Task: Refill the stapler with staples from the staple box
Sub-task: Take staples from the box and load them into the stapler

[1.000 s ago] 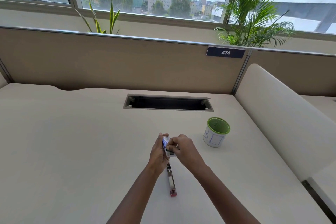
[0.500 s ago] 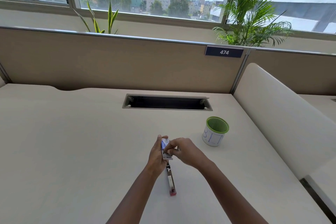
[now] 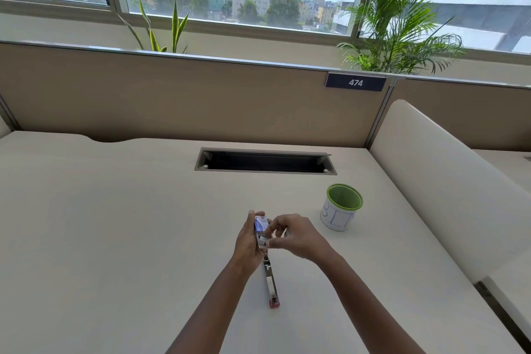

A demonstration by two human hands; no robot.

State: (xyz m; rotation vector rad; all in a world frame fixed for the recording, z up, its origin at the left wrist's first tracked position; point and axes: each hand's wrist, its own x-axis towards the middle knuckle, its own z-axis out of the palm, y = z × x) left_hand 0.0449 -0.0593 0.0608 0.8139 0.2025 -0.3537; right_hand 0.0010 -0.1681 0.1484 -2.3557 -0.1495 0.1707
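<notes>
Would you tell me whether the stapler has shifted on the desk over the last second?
No. The stapler keeps its spot and angle relative to the green cup and the cable slot.

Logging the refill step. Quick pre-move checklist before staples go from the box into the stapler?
1. Staple box held in left hand: ok.
2. Right hand fingertips at the box's open end: ok.
3. Staple strip pulled free of the box: cannot tell.
4. Stapler lying on the desk, below the hands: ok.
5. Stapler channel open: looks so; empty or not, cannot tell.
6. Green-rimmed cup clear of the hands: ok.
</notes>
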